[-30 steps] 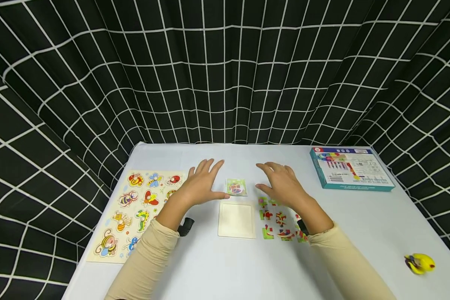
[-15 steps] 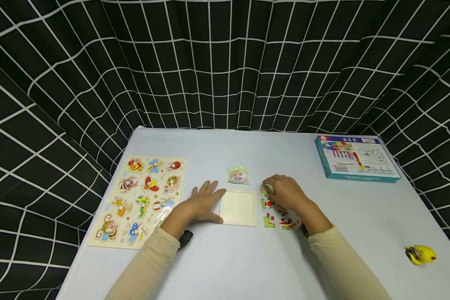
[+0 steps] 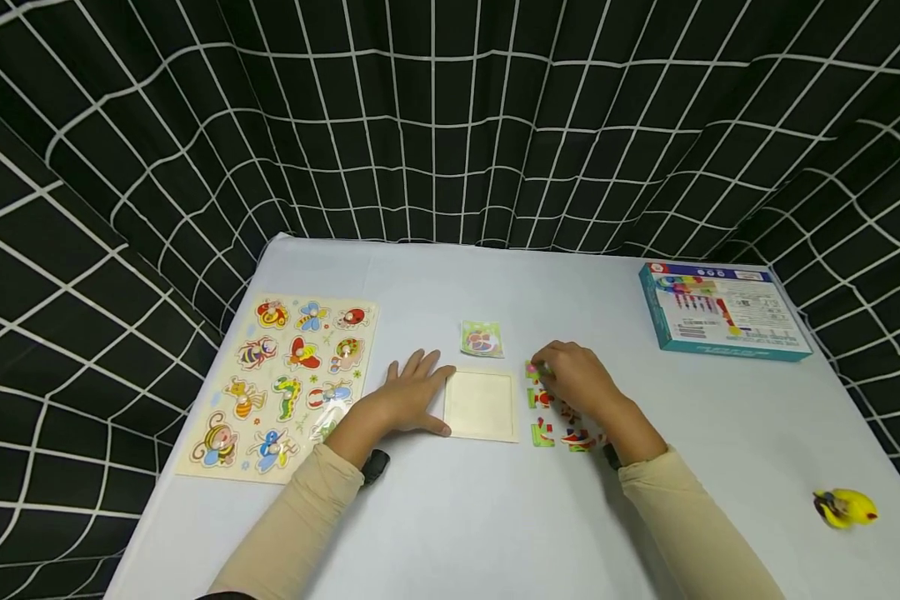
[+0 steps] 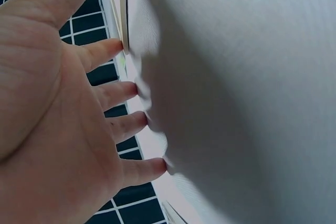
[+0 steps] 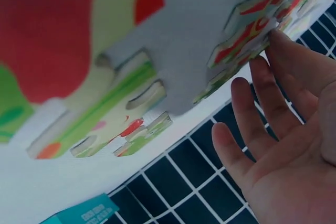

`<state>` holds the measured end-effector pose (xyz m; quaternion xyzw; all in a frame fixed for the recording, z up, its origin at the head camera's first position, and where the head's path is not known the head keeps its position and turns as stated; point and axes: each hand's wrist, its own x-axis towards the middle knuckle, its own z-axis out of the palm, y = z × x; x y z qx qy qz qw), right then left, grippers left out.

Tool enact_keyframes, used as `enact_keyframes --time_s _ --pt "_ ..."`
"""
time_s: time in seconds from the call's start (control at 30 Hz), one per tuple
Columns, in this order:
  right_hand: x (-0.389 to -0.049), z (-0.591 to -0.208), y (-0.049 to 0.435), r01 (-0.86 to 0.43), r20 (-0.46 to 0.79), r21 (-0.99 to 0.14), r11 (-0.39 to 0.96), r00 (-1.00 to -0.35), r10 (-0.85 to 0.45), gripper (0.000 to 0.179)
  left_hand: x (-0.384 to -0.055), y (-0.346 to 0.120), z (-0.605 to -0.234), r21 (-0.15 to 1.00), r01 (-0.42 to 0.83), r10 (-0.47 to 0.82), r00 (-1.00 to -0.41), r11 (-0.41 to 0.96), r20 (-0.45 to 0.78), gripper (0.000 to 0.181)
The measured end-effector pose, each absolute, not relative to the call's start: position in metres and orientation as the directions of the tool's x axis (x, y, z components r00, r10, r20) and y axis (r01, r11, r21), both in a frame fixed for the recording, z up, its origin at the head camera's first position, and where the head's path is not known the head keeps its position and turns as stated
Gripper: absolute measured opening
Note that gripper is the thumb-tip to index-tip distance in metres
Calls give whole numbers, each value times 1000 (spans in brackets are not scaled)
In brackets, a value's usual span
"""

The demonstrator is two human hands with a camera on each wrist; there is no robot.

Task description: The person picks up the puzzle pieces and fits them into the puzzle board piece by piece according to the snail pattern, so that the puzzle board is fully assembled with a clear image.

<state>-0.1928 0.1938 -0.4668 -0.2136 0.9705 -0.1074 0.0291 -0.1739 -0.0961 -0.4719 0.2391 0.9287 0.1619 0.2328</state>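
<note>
My left hand (image 3: 411, 398) is spread on the table, its index fingertip and thumb at the left edge of a square wooden puzzle frame (image 3: 482, 405). Nothing lies inside the frame's border. In the left wrist view the fingers (image 4: 126, 126) reach straight down to the table. On the frame's right, my right hand (image 3: 576, 377) pinches a green and pink puzzle piece (image 3: 532, 372) with thumb and index finger. More jigsaw pieces (image 3: 542, 433) lie in rows below and partly under that hand. The right wrist view has the thumb and fingertips beside the pieces (image 5: 247, 35), the contact partly hidden.
A wooden peg board (image 3: 288, 387) with insect pictures lies on the left. Behind the frame is a small picture card (image 3: 482, 339). A flat teal box (image 3: 726, 312) lies at the back right, and a yellow toy (image 3: 845, 508) near the right front.
Both hands have come down from above the table. The left has settled at the frame's left edge; the right has reached the upper left puzzle piece. The head view has tilted slightly.
</note>
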Motion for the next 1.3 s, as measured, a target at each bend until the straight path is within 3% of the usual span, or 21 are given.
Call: enact_keyframes --time_s 0.27,0.43,0.57,0.83,1.3 --pt "-192 -462 188 -434 49 -186 882 -900 -432 30 -180 -91 -464 399 381 525 -770 834 -362 100" --pt "-190 -456 158 -600 184 -189 777 -799 -572 27 -181 -88 -462 394 367 511 -774 843 -374 99" --pt "-188 -458 132 -683 201 -182 707 -730 -653 23 -182 -86 -463 394 353 500 -778 848 -380 99" --pt "-184 -466 108 -618 85 -153 771 -786 -613 18 -181 -82 -467 386 350 494 -778 854 -387 99" --pt "-183 -469 96 -602 79 -156 783 -798 -598 17 -180 -91 -472 386 339 485 -783 858 -390 102"
